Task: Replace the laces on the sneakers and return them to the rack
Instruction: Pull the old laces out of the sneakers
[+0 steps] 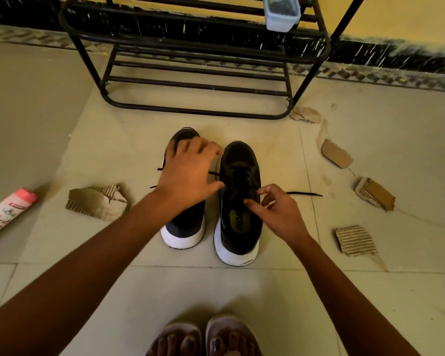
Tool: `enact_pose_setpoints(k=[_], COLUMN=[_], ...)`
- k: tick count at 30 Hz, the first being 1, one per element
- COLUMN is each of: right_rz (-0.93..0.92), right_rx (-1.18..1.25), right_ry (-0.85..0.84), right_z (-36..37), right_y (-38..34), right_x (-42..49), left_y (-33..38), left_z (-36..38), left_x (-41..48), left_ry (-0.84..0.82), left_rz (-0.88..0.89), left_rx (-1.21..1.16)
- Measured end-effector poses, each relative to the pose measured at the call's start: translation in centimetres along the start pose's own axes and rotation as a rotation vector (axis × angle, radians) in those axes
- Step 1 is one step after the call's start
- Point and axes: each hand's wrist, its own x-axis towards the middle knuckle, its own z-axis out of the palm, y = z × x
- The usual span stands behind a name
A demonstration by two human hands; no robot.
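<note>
Black uppers, white soles: we're looking at the left sneaker [184,227] and right sneaker [238,160] side by side at centre frame, heels toward us, on the tiled floor [216,291]. Our left hand [188,176] hovers over the left sneaker's laced part, fingers spread apart, thumb reaching toward its neighbour. Our right hand [280,211] sits at the right sneaker's eyelets, fingers curled, thumb and forefinger pinching the lace [305,194], whose tail trails off right across the floor. Up top, the black metal rack [198,86] stands just beyond the toes. Cardboard scraps [98,202] lie scattered either side, and a pink tube [8,211] lies at the left edge.
</note>
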Motion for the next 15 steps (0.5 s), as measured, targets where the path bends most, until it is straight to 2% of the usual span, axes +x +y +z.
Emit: enact_pose_setpoints(k=[1,3,5,8,15], right_rz=[-0.023,-0.12,-0.193,-0.2,-0.217], right_rx=[0.099,0.128,0.067,0.043,-0.078], right_ry=[0.028,0.085,0.085,0.023,-0.062], right_z=[-0.3,-0.8,-1.0,-0.8,-1.2], right_y=[-0.2,-0.5,-0.6,-1.0,-1.9], right_x=[0.3,1.1,2.0,3.1,3.6], left_y=[0.5,1.6,2.6,3.0,2.8], left_z=[0.4,0.9,1.7,3.5,5.3], left_x=[-0.4,-1.2,-1.6,-1.8,-1.5], left_ry=[0.038,0.057,-0.057,-0.234,-0.335], left_rz=[0.048,0.128,0.092,0.026,-0.037], left_rx=[0.07,0.086,0.071,0.114,-0.047])
